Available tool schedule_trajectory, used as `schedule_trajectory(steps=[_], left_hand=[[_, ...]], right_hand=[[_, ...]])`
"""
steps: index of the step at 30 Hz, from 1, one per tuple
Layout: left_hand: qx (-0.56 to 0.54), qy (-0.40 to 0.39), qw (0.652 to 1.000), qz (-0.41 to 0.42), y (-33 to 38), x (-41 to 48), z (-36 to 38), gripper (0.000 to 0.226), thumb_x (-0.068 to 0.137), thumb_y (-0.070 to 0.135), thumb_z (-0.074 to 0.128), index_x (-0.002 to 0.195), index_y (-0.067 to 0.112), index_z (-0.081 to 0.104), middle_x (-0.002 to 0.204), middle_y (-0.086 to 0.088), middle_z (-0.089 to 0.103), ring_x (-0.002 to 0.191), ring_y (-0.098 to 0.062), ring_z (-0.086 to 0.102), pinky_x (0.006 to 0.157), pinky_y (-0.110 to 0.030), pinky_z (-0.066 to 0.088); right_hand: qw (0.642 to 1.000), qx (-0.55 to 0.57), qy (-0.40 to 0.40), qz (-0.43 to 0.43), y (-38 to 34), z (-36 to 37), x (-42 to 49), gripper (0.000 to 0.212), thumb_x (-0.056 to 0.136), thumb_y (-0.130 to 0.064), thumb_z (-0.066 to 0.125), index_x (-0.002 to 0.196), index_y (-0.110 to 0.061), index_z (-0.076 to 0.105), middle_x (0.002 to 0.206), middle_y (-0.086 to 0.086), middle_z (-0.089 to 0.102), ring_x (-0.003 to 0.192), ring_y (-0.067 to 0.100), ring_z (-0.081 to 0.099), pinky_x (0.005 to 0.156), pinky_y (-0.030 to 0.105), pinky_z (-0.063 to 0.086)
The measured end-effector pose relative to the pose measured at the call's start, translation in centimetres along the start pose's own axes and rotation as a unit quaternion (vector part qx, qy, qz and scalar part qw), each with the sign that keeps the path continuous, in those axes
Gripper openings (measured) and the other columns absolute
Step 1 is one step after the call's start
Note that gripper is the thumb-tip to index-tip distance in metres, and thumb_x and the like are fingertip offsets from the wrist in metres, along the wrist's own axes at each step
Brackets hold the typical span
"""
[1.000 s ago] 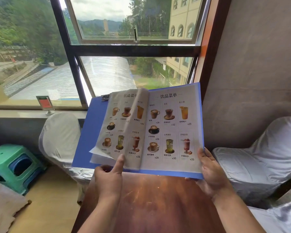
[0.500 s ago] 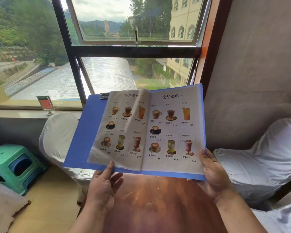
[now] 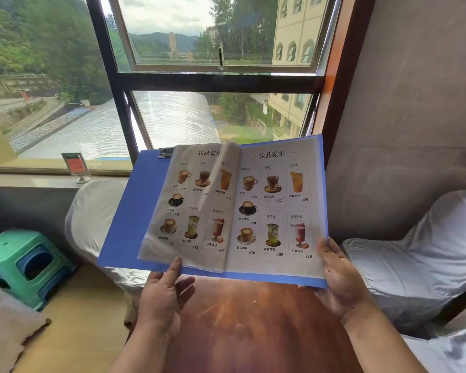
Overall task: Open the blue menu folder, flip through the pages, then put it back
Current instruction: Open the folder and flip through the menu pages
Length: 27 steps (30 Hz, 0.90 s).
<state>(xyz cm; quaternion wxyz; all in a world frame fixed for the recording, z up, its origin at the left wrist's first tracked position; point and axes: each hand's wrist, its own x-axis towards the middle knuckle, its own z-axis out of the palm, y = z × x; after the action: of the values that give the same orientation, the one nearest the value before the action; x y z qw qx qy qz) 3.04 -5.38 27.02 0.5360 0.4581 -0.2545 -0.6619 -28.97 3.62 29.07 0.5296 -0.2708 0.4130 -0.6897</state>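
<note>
The blue menu folder is held open in the air above a reddish wooden table. Both visible pages show drink pictures with prices. A stack of plastic-sleeved pages lies on the left half, slightly bowed near the spine. My left hand is under the folder's bottom edge, thumb on the lower edge of the left pages, fingers spread. My right hand grips the folder's lower right corner, thumb on top of the page.
Two chairs in white covers stand near: one behind the folder on the left, one on the right. A green plastic stool sits on the floor at left. A small red sign stands on the window sill.
The left pages have settled flatter onto the left cover. My left thumb slid from holding a lifted page to resting at the pages' bottom edge. The right hand has kept its grip.
</note>
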Motion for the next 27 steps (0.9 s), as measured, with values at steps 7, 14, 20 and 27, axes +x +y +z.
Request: schedule_trajectory(steps=[7, 14, 20, 27], left_hand=[[0.262, 0.027, 0.940, 0.217, 0.2, -2.4, 1.6, 0.036, 0.087, 0.081, 0.050, 0.099, 0.051, 0.064, 0.094, 0.010, 0.082, 0.087, -0.021, 0.080, 0.082, -0.056, 0.063], [0.466, -0.166, 0.835, 0.242, 1.2, -3.7, 3.7, 0.112, 0.053, 0.067, 0.083, 0.153, 0.056, 0.034, 0.144, 0.027, 0.054, 0.124, -0.002, 0.058, 0.101, -0.023, 0.045], [0.309, -0.159, 0.919, 0.186, 0.8, -2.5, 4.7, 0.068, 0.085, 0.022, 0.086, 0.143, 0.029, 0.051, 0.128, 0.006, 0.075, 0.094, 0.000, 0.075, 0.072, -0.016, 0.058], [0.233, -0.097, 0.954, 0.163, 0.3, -2.3, 4.9, 0.021, 0.097, 0.012, 0.070, 0.116, 0.013, 0.063, 0.103, -0.008, 0.081, 0.082, -0.019, 0.079, 0.050, -0.022, 0.054]], right_hand=[[1.000, -0.004, 0.018, 0.012, 0.4, 0.6, 0.1, 0.043, 0.103, -0.040, 0.057, 0.137, -0.017, 0.068, 0.130, 0.023, 0.076, 0.105, 0.049, 0.077, 0.045, 0.047, 0.065], [1.000, 0.014, 0.020, 0.002, 1.3, 1.7, 0.3, 0.028, 0.112, -0.021, 0.053, 0.132, -0.015, 0.071, 0.120, 0.018, 0.081, 0.095, 0.034, 0.081, 0.068, 0.047, 0.068], [0.983, 0.138, -0.032, 0.118, 0.8, 1.7, 0.8, 0.040, 0.099, -0.037, 0.061, 0.136, -0.022, 0.069, 0.119, 0.008, 0.077, 0.096, 0.036, 0.077, 0.082, 0.046, 0.057], [0.998, -0.045, -0.050, 0.019, -0.2, 1.7, 0.0, 0.056, 0.099, -0.058, 0.064, 0.144, -0.025, 0.064, 0.142, 0.019, 0.070, 0.121, 0.044, 0.071, 0.076, 0.054, 0.065]])
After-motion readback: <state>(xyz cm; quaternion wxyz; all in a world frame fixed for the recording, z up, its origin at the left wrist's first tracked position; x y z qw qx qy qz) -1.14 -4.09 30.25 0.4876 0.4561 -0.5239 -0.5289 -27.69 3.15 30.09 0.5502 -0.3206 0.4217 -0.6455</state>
